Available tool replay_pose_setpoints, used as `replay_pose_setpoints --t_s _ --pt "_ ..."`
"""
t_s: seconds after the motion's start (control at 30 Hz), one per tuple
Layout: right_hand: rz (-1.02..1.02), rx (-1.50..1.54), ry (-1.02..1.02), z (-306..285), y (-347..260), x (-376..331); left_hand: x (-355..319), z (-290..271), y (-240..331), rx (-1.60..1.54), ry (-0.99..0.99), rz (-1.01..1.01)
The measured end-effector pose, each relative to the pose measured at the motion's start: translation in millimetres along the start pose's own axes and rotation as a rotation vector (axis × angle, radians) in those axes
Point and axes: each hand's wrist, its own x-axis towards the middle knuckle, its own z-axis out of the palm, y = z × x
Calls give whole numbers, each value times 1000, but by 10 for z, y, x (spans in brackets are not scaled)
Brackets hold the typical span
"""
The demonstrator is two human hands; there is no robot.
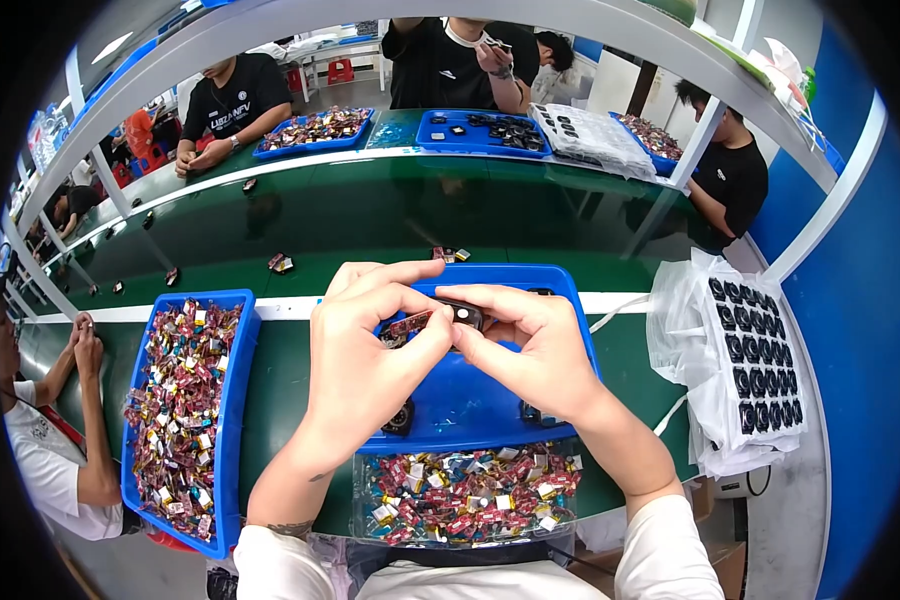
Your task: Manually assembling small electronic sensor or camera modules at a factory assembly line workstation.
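Head view: the left hand [365,345] pinches a small red board [410,323] between thumb and forefinger, its long axis slanting up toward the right fingertips. Just right of the left thumb, the right hand [535,345] grips a dark rounded casing [467,313] between thumb and forefinger, so that hand is nearer the casing. Whether board and casing touch, I cannot tell. Beneath the fingers lies a blue tray [460,408].
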Motion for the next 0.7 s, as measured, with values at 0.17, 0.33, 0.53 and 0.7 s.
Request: replay_pose_setpoints --t_s 0.17,0.33,0.53,0.7 --pt "-10 54 6 41 1 -1 -12 -15 6 20 19 2" --pt "-71 8 89 -35 105 2 -29 25 61 -8 16 15" --pt "-8 116 124 -134 41 42 -42 -28 65 60 69 83" --pt "-26 167 151 -121 45 18 -33 -55 119 -137 -132 -206"
